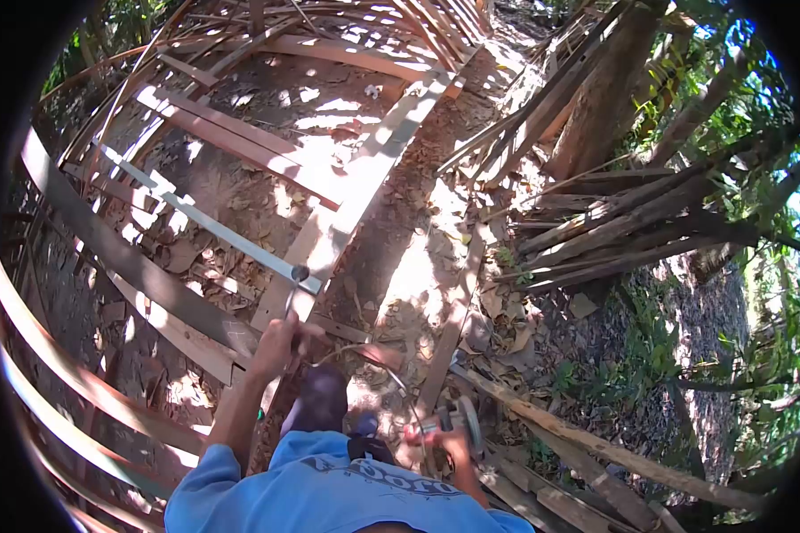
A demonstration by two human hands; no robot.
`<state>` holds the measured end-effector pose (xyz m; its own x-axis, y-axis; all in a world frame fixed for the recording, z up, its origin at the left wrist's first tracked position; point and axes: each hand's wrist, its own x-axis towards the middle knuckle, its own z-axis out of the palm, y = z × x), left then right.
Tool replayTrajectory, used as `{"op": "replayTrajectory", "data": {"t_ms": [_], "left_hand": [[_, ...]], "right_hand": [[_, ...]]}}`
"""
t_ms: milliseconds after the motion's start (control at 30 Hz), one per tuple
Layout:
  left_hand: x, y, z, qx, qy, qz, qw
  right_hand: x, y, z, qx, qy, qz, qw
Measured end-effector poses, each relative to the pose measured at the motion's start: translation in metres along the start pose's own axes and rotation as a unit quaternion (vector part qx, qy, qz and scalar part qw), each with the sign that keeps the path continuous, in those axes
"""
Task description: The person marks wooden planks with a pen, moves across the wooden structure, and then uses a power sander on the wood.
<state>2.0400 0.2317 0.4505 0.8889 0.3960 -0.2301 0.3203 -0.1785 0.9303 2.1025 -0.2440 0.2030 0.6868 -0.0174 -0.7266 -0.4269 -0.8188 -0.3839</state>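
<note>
My left hand [280, 345] is closed around the thin shaft of a tool with a dark, rounded head [300, 273], which looks like a hammer. Its head overlaps the near end of a pale, narrow strip [212, 228] that lies across a long wooden beam [364, 182]. Low on the right, beside my body, my right hand [453, 447] grips a red-bodied power tool with a round grey disc [468, 425], like an angle grinder. A cord [378, 369] curves between the two hands. My knee [322, 395] is just beyond the blue shirt.
Curved planks [116, 231] sweep along the left side. Two reddish boards [240, 142] meet the beam from the left. Weathered timber [613, 222] is stacked at the right near a tree trunk [613, 89]. Loose poles [596, 435] lie at the lower right, on leaf-strewn ground.
</note>
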Motion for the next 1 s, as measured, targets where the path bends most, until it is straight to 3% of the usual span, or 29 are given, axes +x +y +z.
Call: {"op": "replayTrajectory", "data": {"t_ms": [100,200,300,333,367,400,433,533,567,667,767,833,867,900,1000], "left_hand": [[0.122,0.001,-0.005,-0.13,-0.012,0.019,0.991],[0.229,0.006,-0.021,-0.203,0.022,-0.008,0.979],[0.359,0.0,-0.042,-0.228,0.087,0.062,0.968],[0.402,0.008,-0.046,-0.213,0.112,0.054,0.969],[0.445,0.021,-0.055,-0.193,0.147,0.046,0.969],[0.481,0.049,-0.065,-0.197,0.131,0.097,0.967],[0.511,0.078,-0.071,-0.209,0.159,0.011,0.965],[0.61,0.124,-0.102,-0.234,0.163,0.029,0.958],[0.645,0.13,-0.11,-0.229,0.165,0.064,0.957],[0.744,0.156,-0.131,-0.206,0.209,0.056,0.954],[0.812,0.194,-0.127,-0.198,0.265,0.086,0.94],[0.854,0.218,-0.126,-0.194,0.295,0.082,0.932],[0.875,0.212,-0.124,-0.213,0.308,0.08,0.924],[0.889,0.208,-0.122,-0.235,0.317,0.065,0.917],[0.941,0.237,-0.113,-0.244,0.363,0.029,0.899]], "right_hand": [[0.035,-0.128,-0.066,0.026,0.127,-0.164,0.978],[0.12,-0.207,-0.117,0.127,0.047,-0.051,0.989],[0.192,-0.294,-0.154,0.307,0.019,-0.006,0.952],[0.215,-0.318,-0.171,0.301,0.006,0.002,0.954],[0.24,-0.346,-0.183,0.274,0.034,-0.006,0.961],[0.261,-0.387,-0.202,0.302,0.025,-0.01,0.953],[0.256,-0.404,-0.218,0.333,0.017,0.01,0.943],[0.316,-0.459,-0.257,0.385,0.035,0.012,0.922],[0.335,-0.476,-0.269,0.394,0.037,0.017,0.918],[0.396,-0.558,-0.322,0.376,0.043,0.0,0.926],[0.483,-0.637,-0.365,0.346,-0.023,0.043,0.937],[0.555,-0.689,-0.38,0.328,-0.035,-0.035,0.944],[0.583,-0.717,-0.391,0.35,-0.091,0.022,0.932],[0.565,-0.78,-0.412,0.337,-0.065,-0.029,0.939],[0.617,-0.873,-0.459,0.275,-0.091,-0.077,0.954]]}}
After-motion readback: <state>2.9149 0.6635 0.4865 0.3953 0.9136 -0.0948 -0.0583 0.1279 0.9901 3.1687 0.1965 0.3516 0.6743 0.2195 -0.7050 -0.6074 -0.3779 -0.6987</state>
